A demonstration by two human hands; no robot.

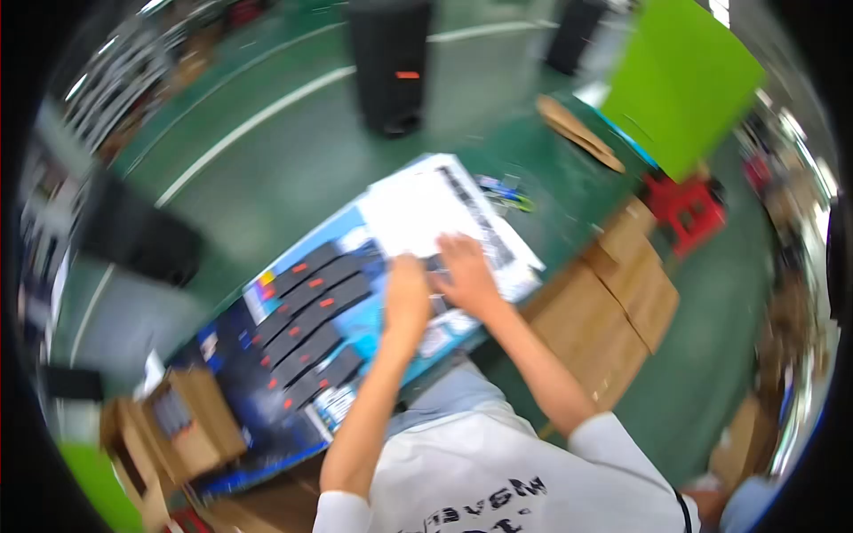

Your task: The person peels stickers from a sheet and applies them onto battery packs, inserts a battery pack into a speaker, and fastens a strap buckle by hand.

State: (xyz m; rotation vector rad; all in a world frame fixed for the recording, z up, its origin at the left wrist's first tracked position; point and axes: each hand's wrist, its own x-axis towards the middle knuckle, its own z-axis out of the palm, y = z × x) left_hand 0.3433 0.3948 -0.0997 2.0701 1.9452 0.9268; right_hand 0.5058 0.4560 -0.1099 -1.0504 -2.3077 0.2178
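My left hand (pixel 408 282) is closed at the lower edge of a stack of white printed sheets (pixel 410 213); motion blur hides what its fingers hold, if anything. My right hand (pixel 467 274) lies close beside it, fingers stretched out over the sheets. A small dark piece shows between the two hands, too blurred to name. To the left, several black curved pieces (pixel 313 306) with red marks sit in slanting rows on a blue-and-white printed surface.
An open cardboard box (pixel 182 422) stands at the table's left end. Flattened cardboard (pixel 595 324) lies at right, near a red crate (pixel 686 211) and a bright green panel (pixel 680 89). Small coloured items (pixel 505 193) lie beyond the sheets. A tall black speaker-like box (pixel 389 62) stands ahead.
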